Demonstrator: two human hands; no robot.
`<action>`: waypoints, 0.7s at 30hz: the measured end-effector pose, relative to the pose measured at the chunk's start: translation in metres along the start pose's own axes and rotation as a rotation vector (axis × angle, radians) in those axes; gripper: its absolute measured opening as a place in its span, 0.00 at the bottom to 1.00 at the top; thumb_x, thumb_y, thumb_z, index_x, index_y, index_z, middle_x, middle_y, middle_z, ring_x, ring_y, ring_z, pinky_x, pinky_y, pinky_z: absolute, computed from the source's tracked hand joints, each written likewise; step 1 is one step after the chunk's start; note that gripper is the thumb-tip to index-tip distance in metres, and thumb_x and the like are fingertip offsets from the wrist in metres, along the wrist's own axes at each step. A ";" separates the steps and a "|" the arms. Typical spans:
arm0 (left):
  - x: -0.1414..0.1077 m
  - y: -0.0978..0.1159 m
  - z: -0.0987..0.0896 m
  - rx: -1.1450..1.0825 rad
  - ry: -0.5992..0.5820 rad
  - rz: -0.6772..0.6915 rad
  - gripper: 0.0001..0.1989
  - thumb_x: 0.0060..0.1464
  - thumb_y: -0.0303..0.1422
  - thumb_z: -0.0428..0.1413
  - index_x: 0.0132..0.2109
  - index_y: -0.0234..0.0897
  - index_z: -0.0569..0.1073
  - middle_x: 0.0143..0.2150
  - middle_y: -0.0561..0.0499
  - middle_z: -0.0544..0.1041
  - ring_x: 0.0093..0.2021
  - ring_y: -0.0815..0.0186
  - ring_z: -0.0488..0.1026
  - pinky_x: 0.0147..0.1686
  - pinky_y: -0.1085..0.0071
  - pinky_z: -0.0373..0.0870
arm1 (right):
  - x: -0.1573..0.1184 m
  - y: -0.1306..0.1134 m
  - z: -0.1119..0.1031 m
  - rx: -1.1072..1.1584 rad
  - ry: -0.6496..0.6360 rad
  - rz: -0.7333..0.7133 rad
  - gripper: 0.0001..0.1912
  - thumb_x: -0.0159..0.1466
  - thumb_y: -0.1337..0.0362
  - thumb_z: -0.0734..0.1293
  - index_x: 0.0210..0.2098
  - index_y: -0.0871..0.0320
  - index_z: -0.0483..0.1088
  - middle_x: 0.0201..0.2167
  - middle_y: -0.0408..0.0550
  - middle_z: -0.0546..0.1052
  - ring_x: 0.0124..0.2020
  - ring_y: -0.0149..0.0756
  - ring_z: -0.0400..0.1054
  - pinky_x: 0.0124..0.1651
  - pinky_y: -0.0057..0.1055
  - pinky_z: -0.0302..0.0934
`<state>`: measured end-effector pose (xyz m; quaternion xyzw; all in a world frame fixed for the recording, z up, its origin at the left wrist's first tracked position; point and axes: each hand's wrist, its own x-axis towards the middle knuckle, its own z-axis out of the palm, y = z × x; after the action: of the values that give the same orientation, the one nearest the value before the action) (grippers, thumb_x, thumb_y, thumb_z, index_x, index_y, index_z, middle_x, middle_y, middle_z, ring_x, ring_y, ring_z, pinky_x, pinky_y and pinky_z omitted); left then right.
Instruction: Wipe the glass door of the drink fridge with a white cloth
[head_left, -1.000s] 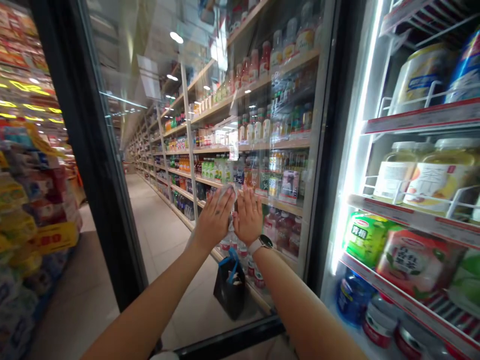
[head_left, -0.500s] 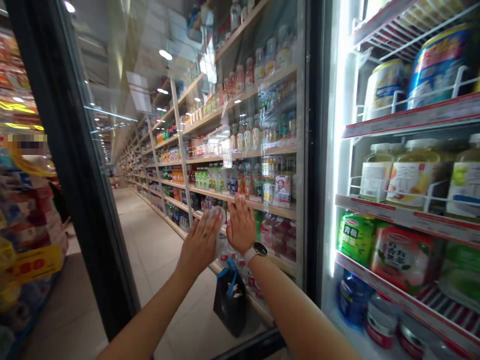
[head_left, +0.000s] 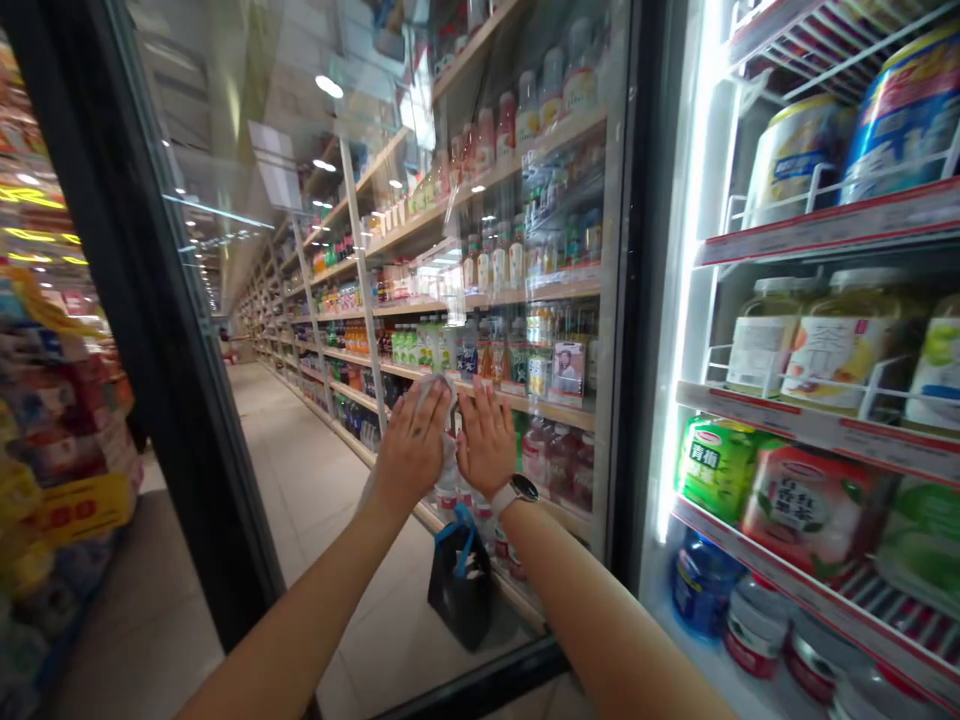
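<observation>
Basically, hands [head_left: 412, 447] on fridge glass [head_left: 570, 200], supermkt aisle [head_left: 142, 620].

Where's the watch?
In the head view, the watch is on the wrist of the right hand, just below that hand near the picture's middle. The left hand is beside it, and the glass fridge door is ahead.
</observation>
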<state>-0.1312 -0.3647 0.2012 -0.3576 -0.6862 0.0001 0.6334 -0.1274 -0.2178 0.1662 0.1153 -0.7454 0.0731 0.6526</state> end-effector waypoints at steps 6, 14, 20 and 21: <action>-0.042 0.014 -0.003 0.004 -0.034 0.041 0.33 0.60 0.23 0.45 0.71 0.36 0.49 0.67 0.44 0.64 0.72 0.59 0.47 0.70 0.59 0.48 | 0.000 0.000 -0.001 0.013 -0.037 0.008 0.32 0.65 0.66 0.56 0.68 0.64 0.54 0.70 0.58 0.54 0.73 0.42 0.37 0.70 0.48 0.40; 0.005 -0.001 -0.008 0.001 -0.007 0.056 0.33 0.60 0.24 0.44 0.71 0.35 0.49 0.69 0.44 0.61 0.73 0.59 0.43 0.70 0.58 0.45 | 0.000 -0.002 0.001 -0.003 -0.043 0.020 0.33 0.63 0.68 0.57 0.68 0.63 0.55 0.70 0.57 0.56 0.73 0.43 0.37 0.70 0.48 0.40; 0.055 -0.006 -0.002 -0.035 0.033 -0.061 0.30 0.63 0.26 0.42 0.71 0.35 0.51 0.70 0.44 0.59 0.73 0.57 0.43 0.69 0.54 0.47 | 0.000 0.000 0.001 0.012 -0.019 0.011 0.32 0.61 0.68 0.56 0.66 0.64 0.58 0.69 0.57 0.57 0.73 0.43 0.38 0.70 0.49 0.41; 0.053 -0.005 -0.001 -0.035 0.030 -0.050 0.30 0.63 0.26 0.42 0.71 0.35 0.51 0.70 0.44 0.59 0.73 0.57 0.43 0.69 0.54 0.47 | 0.000 0.000 0.002 0.017 -0.011 0.010 0.33 0.61 0.69 0.56 0.66 0.64 0.58 0.69 0.57 0.58 0.73 0.42 0.38 0.70 0.49 0.41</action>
<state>-0.1295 -0.3425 0.2499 -0.3512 -0.6852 -0.0330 0.6372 -0.1288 -0.2181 0.1657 0.1176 -0.7488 0.0820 0.6471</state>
